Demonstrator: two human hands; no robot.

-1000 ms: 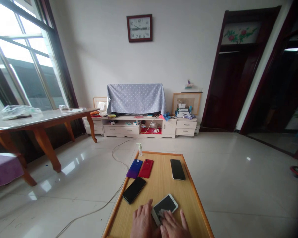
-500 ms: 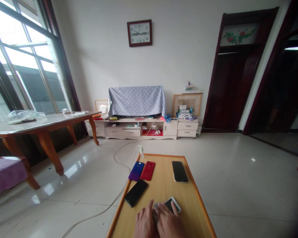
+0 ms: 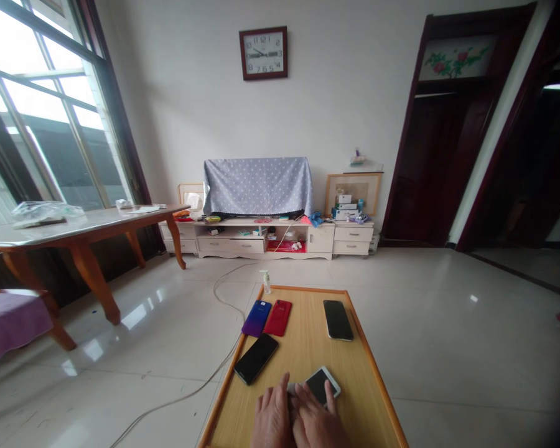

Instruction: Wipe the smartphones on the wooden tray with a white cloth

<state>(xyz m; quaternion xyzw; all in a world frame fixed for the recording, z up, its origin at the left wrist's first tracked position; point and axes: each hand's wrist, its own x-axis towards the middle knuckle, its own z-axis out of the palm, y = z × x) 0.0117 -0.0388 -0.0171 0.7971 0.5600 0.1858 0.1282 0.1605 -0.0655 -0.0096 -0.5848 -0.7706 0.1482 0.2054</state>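
One second ago your right hand (image 3: pixel 315 423) had its fingertips over the middle of the white phone (image 3: pixel 317 382); now it sits further left, close against your left hand (image 3: pixel 271 418), and covers the phone's left end. The last half second brought little more change. The phone itself looks to lie in much the same place, face up and slantwise on the surface (image 3: pixel 303 323), towards the near edge and well in from the right edge.

What this means for the work, as far as one can judge: your rubbing has gone from mid-screen to the left end, so the far right end of the screen shows uncovered while the part beneath your palm cannot be checked.

As for your grip, the right fingers press down beside a greyish cloth (image 3: pixel 290 389), but you can't tell from here whether they pinch it. The left fingers are stretched forward at the phone's left side; whether they steady it is hidden.

Nothing else on the surface has shifted: the blue phone (image 3: pixel 256 318) and red phone (image 3: pixel 278 318) near the far left corner, the black phone (image 3: pixel 256 359) along the left edge, the dark phone (image 3: pixel 338 320) by the far right corner.
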